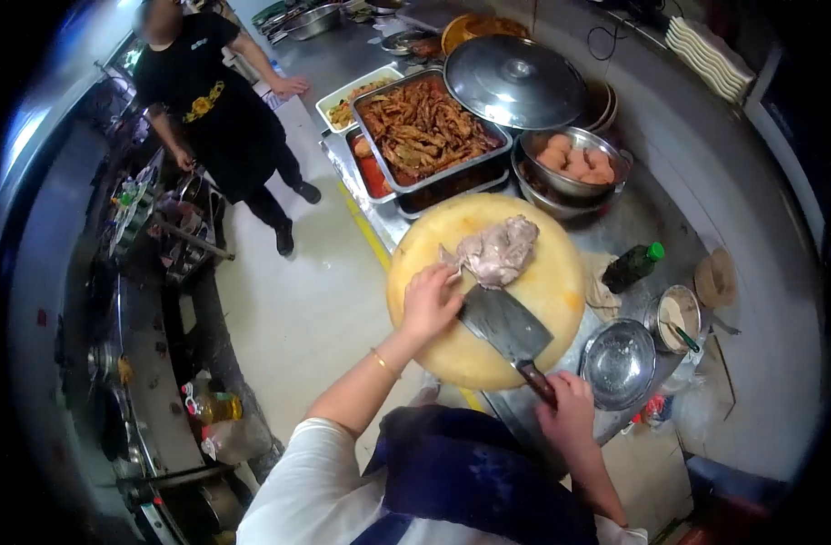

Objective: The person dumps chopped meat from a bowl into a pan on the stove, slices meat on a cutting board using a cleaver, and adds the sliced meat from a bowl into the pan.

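A thick round yellow cutting board (pixel 424 227) lies in front of me, with a lump of greyish-pink cooked meat (pixel 499 252) on its upper half. My right hand (pixel 568 409) is closed around the dark handle of a cleaver (pixel 511 325). The cleaver's broad blade rests flat or nearly flat over the board, its far edge close below the meat. My left hand (pixel 432 302) is at the board's left side, fingers curled at the meat's left end, where a small pale piece shows by the fingertips. Whether the fingers pinch that piece is hard to see.
Beyond the board stand a tray of brown braised food (pixel 429 127), a steel lid (pixel 515 82) and a bowl of pinkish round pieces (pixel 574 159). At right are a green-capped bottle (pixel 633 267), a metal bowl (pixel 619 363) and a white-filled container (pixel 679 318). A co-worker (pixel 211 109) stands at upper left.
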A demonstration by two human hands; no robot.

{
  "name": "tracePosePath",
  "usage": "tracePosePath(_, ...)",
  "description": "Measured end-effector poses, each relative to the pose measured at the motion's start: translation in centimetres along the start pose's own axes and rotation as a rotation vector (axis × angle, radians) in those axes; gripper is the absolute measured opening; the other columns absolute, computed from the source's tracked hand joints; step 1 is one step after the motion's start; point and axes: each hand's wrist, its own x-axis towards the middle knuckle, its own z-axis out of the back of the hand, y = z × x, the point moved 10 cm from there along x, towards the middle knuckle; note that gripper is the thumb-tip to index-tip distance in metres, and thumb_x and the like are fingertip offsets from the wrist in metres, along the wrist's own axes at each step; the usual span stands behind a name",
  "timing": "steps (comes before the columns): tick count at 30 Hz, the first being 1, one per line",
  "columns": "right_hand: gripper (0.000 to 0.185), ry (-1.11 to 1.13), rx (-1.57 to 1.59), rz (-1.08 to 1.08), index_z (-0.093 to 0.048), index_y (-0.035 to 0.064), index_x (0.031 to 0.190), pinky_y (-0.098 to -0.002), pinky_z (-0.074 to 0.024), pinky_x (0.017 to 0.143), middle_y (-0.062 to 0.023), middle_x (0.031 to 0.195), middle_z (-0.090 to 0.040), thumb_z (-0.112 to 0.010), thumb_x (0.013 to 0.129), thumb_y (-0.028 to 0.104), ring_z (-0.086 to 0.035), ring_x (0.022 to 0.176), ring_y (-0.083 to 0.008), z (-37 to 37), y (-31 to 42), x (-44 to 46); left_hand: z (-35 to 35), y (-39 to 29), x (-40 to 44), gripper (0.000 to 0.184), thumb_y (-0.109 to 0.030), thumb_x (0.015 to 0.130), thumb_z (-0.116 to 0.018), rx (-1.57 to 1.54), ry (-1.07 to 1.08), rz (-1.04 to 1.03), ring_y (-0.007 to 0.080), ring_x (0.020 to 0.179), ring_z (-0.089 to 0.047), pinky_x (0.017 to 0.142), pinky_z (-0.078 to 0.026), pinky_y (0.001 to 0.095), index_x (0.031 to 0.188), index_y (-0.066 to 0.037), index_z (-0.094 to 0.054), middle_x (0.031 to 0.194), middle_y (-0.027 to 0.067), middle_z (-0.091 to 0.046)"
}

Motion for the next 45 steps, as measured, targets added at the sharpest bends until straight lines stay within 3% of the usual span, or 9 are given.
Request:
tracePosePath(2,0.05,0.066,-0.034,-0.037,-0.061,0.0062,0.118,-0.0468,-0.044,0.093,-0.0164,0.12,-0.057,-0.074,0.071,0.016,-0.053,0.109,-0.0373,-2.1,1.0,1.0,-1.3,1.3,2.5,0.05,-0.024,0.071,-0.076,0.085,0.021,-0.035,0.0358,0.115,-0.053,0.096,-0.043,0.0462,0.117,-0.012,-0.063,0.127,0.0145,-0.057)
tracePosePath(6,0.053,0.053,-0.076,-0.17,-0.058,0.0064,0.12,-0.0473,-0.0423,0.095,-0.0167,0.12,-0.057,-0.075,0.071,0.016,-0.052,0.11,-0.0381,-4.9,1.6,1.5,-2.5,3.8,5.7,0.04,-0.02,0.074,-0.072,0.125,0.145,-0.115,0.0345,0.112,-0.057,0.093,-0.047,0.0452,0.113,-0.013,-0.065,0.124,0.0128,-0.06)
tracePosePath(13,0.052,0.016,-0.189,-0.37,-0.056,0.0065,0.123,-0.0468,-0.0424,0.092,-0.0173,0.114,-0.059,-0.071,0.074,0.015,-0.054,0.106,-0.0384,-5.5,2.5,3.2,-0.5,10.2,7.7,0.024,-0.013,0.088,-0.061,-0.332,0.146,0.008,0.0322,0.099,-0.066,0.081,-0.055,0.0372,0.111,-0.011,-0.067,0.118,0.0107,-0.066)
tracePosePath(16,0.05,0.03,-0.242,-0.421,-0.057,0.0071,0.123,-0.0468,-0.0436,0.091,-0.0174,0.112,-0.06,-0.07,0.075,0.015,-0.055,0.105,-0.0386,-5.9,2.5,3.5,-3.8,15.3,5.7,0.027,-0.012,0.096,-0.052,-0.951,0.346,0.563,0.0295,0.099,-0.066,0.081,-0.055,0.0384,0.121,-0.01,-0.062,0.118,0.0098,-0.066)
tracePosePath(20,0.046,0.01,-0.209,-0.41,-0.06,0.0063,0.122,-0.0457,-0.0467,0.089,-0.0178,0.113,-0.059,-0.069,0.078,0.014,-0.057,0.103,-0.0385,-5.8,1.9,3.8,-2.9,15.2,3.0,0.031,-0.007,0.097,-0.05,-1.889,0.212,1.144,0.0238,0.1,-0.064,0.084,-0.054,0.0351,0.128,-0.006,-0.055,0.115,0.0119,-0.064)
tracePosePath(31,0.046,0.146,-0.045,-0.317,-0.058,0.0106,0.126,-0.046,-0.0522,0.08,-0.0176,0.108,-0.064,-0.069,0.081,0.018,-0.062,0.089,-0.0393,-6.6,1.3,2.4,0.3,7.4,-0.9,0.036,-0.003,0.096,-0.05,-1.972,0.262,0.86,0.0282,0.111,-0.063,0.094,-0.057,0.0383,0.132,0.0,-0.048,0.125,0.0171,-0.06)
tracePosePath(36,0.04,0.199,0.342,-0.459,-0.058,0.0071,0.129,-0.0311,-0.0506,0.072,-0.0134,0.083,-0.065,-0.057,0.09,0.013,-0.062,0.077,-0.0184,-4.7,0.3,0.5,-0.4,6.5,-2.6,0.03,-0.003,0.096,-0.054,-1.974,0.236,0.825,0.0265,0.103,-0.067,0.085,-0.059,0.0353,0.126,0.0,-0.053,0.118,0.0144,-0.065)
tracePosePath(42,0.045,0.128,0.842,-0.365,-0.047,0.0013,0.134,-0.0277,-0.0482,0.084,-0.0059,0.106,-0.063,-0.063,0.092,0.006,-0.057,0.097,-0.0127,-4.0,1.7,-0.2,-0.7,5.7,-4.6,0.033,-0.003,0.095,-0.057,-1.799,0.186,0.784,0.0244,0.103,-0.067,0.084,-0.06,0.0314,0.127,0.001,-0.053,0.118,0.0169,-0.064)
tracePosePath(45,0.043,0.187,0.863,-0.61,-0.046,0.0011,0.133,-0.0286,-0.0486,0.086,-0.0063,0.107,-0.063,-0.062,0.093,0.005,-0.058,0.099,-0.0135,-5.1,1.0,-0.8,0.2,6.2,-5.2,0.032,-0.001,0.093,-0.059,-1.561,0.11,0.736,0.023,0.102,-0.067,0.083,-0.059,0.0303,0.124,0.0,-0.056,0.117,0.0152,-0.065)
